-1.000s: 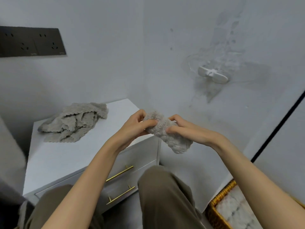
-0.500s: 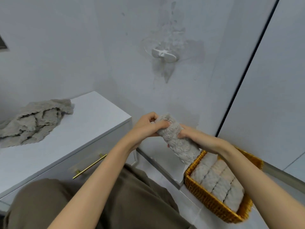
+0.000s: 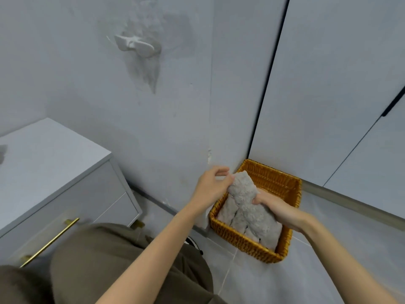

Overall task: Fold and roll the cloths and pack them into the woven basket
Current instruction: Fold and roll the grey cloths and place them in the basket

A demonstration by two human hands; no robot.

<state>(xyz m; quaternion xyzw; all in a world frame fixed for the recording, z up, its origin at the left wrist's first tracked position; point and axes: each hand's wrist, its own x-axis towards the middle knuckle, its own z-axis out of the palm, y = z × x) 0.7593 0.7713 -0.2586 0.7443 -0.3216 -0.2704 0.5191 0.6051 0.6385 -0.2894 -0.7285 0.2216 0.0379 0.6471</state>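
Note:
A rolled grey fluffy cloth (image 3: 244, 188) is held tilted over the orange woven basket (image 3: 274, 178), which stands on the floor in the wall corner. My left hand (image 3: 211, 185) pinches the roll's upper end. My right hand (image 3: 276, 208) grips its lower part, reaching down inside the basket. Several rolled grey cloths (image 3: 232, 216) lie side by side in the basket, partly hidden by the held roll and my right hand.
A white drawer cabinet (image 3: 54, 163) with gold handles (image 3: 49, 243) stands at the left; a corner of the grey cloth pile (image 3: 2, 151) shows at its left edge. My knees in olive trousers fill the bottom. White cupboard doors stand behind the basket.
The view has swung right and down, bringing the whole basket into sight. Both hands have carried the rolled cloth down from above the basket's near edge into it.

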